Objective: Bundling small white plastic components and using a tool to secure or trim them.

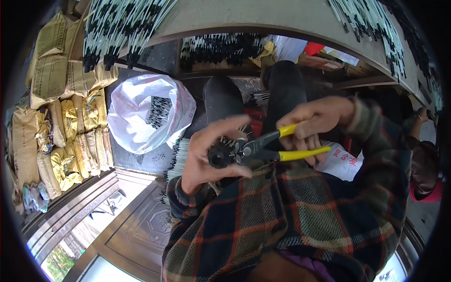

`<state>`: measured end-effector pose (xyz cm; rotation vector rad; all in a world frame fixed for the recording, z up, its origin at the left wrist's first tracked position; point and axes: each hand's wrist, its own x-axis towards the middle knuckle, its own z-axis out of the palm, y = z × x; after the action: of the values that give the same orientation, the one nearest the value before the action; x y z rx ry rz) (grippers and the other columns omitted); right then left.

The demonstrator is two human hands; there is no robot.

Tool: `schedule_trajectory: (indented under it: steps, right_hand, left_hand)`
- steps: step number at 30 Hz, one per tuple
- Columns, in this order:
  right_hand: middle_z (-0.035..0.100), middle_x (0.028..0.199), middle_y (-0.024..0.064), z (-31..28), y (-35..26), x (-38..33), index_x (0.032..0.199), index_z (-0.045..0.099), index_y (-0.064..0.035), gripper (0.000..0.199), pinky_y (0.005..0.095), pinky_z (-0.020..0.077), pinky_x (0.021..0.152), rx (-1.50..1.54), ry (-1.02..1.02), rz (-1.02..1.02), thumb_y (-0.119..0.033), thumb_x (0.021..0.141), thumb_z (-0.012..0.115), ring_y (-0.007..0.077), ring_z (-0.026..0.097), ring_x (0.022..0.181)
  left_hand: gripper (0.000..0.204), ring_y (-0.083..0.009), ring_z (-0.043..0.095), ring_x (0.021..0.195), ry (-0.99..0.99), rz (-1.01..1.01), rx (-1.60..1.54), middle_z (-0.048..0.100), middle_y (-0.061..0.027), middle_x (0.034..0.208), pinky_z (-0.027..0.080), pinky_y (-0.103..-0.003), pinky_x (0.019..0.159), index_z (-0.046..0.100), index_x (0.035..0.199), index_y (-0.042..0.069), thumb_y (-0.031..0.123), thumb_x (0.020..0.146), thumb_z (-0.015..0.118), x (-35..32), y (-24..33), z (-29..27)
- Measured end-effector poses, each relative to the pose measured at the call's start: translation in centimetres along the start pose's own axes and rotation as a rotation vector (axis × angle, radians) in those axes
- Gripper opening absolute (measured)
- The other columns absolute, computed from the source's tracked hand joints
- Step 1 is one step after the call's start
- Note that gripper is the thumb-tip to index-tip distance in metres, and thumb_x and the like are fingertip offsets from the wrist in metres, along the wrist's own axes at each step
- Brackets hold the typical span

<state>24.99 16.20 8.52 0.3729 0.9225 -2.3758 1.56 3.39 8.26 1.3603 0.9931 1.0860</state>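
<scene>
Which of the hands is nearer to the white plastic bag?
Left. The left hand, holding a black bundle, is just right of the white plastic bag; the right hand, gripping the yellow-handled pliers, is farther right.

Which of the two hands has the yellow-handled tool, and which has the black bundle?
The right hand grips the yellow-handled pliers. The left hand holds the black bundle, with the pliers' tip at it.

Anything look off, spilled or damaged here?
Nothing stands out. The left hand grips a black bundle end-on; the right hand holds yellow-handled cutters with the jaws at the bundle. The white bag stands open on the floor, and the yellow packs are stacked along the left.
</scene>
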Motion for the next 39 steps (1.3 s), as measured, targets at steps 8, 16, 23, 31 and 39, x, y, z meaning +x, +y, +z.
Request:
schedule_trajectory:
  steps: [8,16,23,31,39]
  right_hand:
    - [0.056,0.091,0.0125,5.8,0.3,0.4,0.120,0.038,-0.0013,0.068,0.0297,0.0489,0.059,-1.588,0.823,-0.533,-0.017,0.065,0.074,0.0233,0.059,0.067]
    - [0.060,0.093,0.0144,2.8,0.2,-1.0,0.127,0.030,0.0005,0.064,0.0237,0.0522,0.058,-0.146,0.113,-0.128,-0.017,0.078,0.067,0.0158,0.064,0.067]
    - [0.054,0.097,0.0155,6.7,1.1,-0.4,0.122,0.039,-0.0035,0.061,0.0353,0.0486,0.068,-1.718,1.011,-0.391,-0.019,0.071,0.069,0.0289,0.058,0.082]
    - [0.057,0.096,0.0123,3.8,-1.7,-2.2,0.118,0.048,-0.0008,0.051,0.0285,0.0494,0.062,-0.633,0.396,-0.345,-0.029,0.079,0.065,0.0205,0.062,0.073]
    - [0.045,0.099,0.0113,5.5,-0.3,-0.4,0.102,0.055,-0.0060,0.040,0.0380,0.0449,0.070,-2.002,1.180,-0.396,-0.017,0.065,0.065,0.0255,0.052,0.088]
  left_hand:
    - [0.056,-0.0189,0.058,0.073,0.172,0.223,-0.070,0.064,-0.0095,0.086,0.043,-0.031,0.068,0.063,0.093,0.000,0.019,0.046,0.084,-1.0,-3.0,-0.9]
    - [0.058,-0.0237,0.056,0.073,-0.111,0.254,0.015,0.063,-0.0123,0.080,0.040,-0.035,0.069,0.060,0.095,-0.004,0.030,0.053,0.083,0.3,-2.8,-1.6]
    - [0.057,-0.0150,0.051,0.068,0.108,0.211,-0.045,0.062,-0.0058,0.084,0.040,-0.027,0.063,0.062,0.098,0.001,0.020,0.049,0.083,0.6,-3.2,-0.9]
    - [0.056,-0.0182,0.055,0.075,-0.012,0.276,-0.076,0.064,-0.0076,0.091,0.042,-0.029,0.069,0.062,0.096,0.002,0.018,0.047,0.084,0.9,-3.9,-1.5]
    - [0.056,-0.0177,0.054,0.076,0.169,0.261,-0.066,0.062,-0.0077,0.092,0.042,-0.028,0.071,0.059,0.099,0.002,0.014,0.049,0.083,0.4,-3.7,0.5]
